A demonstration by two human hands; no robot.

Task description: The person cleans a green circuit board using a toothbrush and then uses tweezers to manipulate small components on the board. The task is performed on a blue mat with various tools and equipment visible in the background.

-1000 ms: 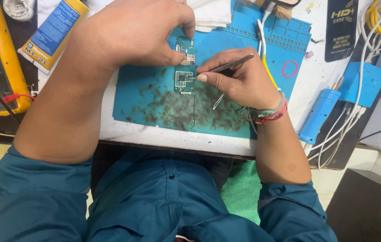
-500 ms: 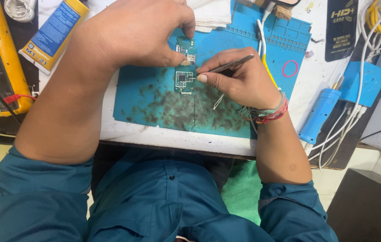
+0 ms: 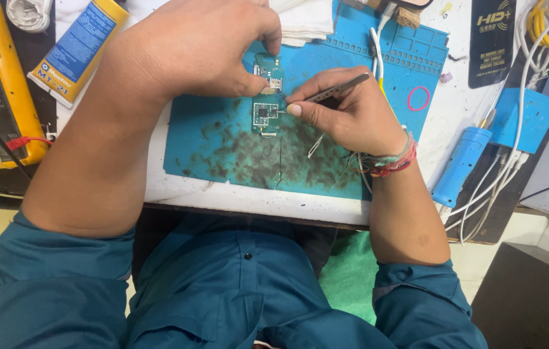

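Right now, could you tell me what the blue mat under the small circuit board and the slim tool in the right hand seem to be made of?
The blue work mat looks like matte silicone or rubber: moulded compartments along its top edge, dark stains. The slim grey tweezers in the right hand seem bare metal, given their dull sheen. The small green circuit board, steadied by the left hand, looks like laminate carrying metal parts.

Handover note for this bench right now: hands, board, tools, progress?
Left hand: fingers pin the small green circuit board flat on the blue work mat.
Right hand: holds metal tweezers, tips at the board's middle, beside a square chip.
Done: board bare and laid out on the stained mat.
Left: tweezers work at the chip is in progress; result not visible.
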